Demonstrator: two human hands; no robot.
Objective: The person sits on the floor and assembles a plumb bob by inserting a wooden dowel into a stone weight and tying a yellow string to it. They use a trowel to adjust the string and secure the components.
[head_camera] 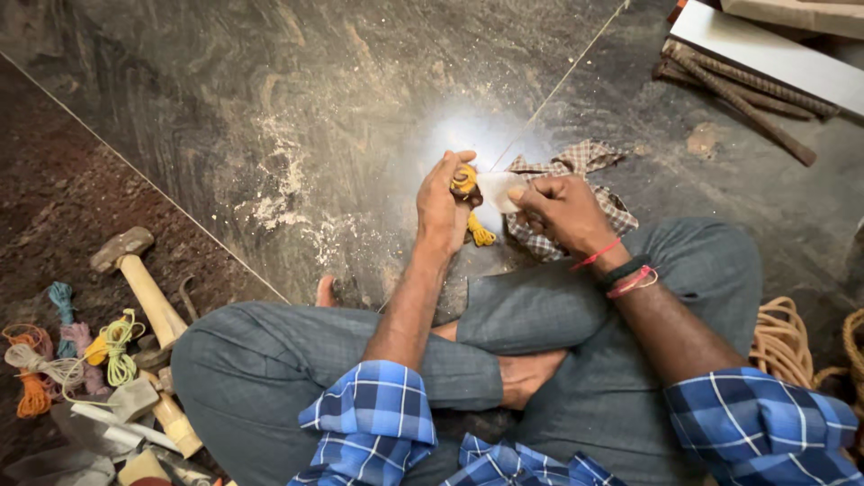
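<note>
I sit cross-legged on a dark stone floor (270, 108). My left hand (439, 209) grips a small brown object wound with yellow cord (466, 184); a yellow cord end (481, 236) hangs below it. My right hand (562, 209) pinches a white piece (497, 191) pressed against that object. A thin taut string (562, 83) runs from the hands up to the top right. Under my right hand lies a checked cloth (585, 171).
At the left lie a wooden-handled hammer (144, 283), coloured cord bundles (54, 360) and other tools (135, 423). A coil of tan rope (781, 337) is at the right. Rusty ribbed rods (742, 94) and a white board (774, 54) are at the top right.
</note>
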